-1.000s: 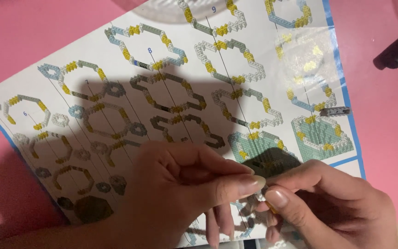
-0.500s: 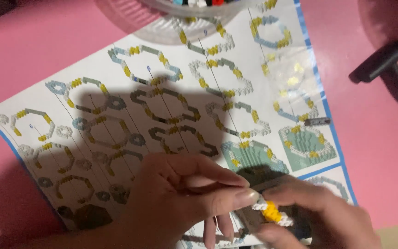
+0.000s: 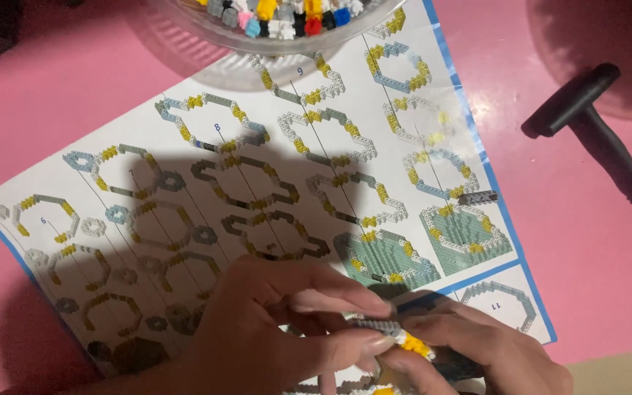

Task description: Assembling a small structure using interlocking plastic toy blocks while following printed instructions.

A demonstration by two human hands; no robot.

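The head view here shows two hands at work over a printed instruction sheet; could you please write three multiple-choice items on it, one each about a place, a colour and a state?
1. Where is the clear round bowl of small coloured bricks?
A. at the top edge, on the white printed instruction sheet
B. beside the hands
C. on the floor

2. What colour is the table top?
A. green
B. pink
C. white

3. What is the black hammer-shaped tool doing?
A. it is held in the right hand
B. it stands on the sheet
C. it lies untouched on the table

Answers:
1 A, the bowl overlaps the sheet's top edge.
2 B, pink shows all around the sheet.
3 C, the left hand and right hand both pinch a small grey and yellow brick piece far from the tool.
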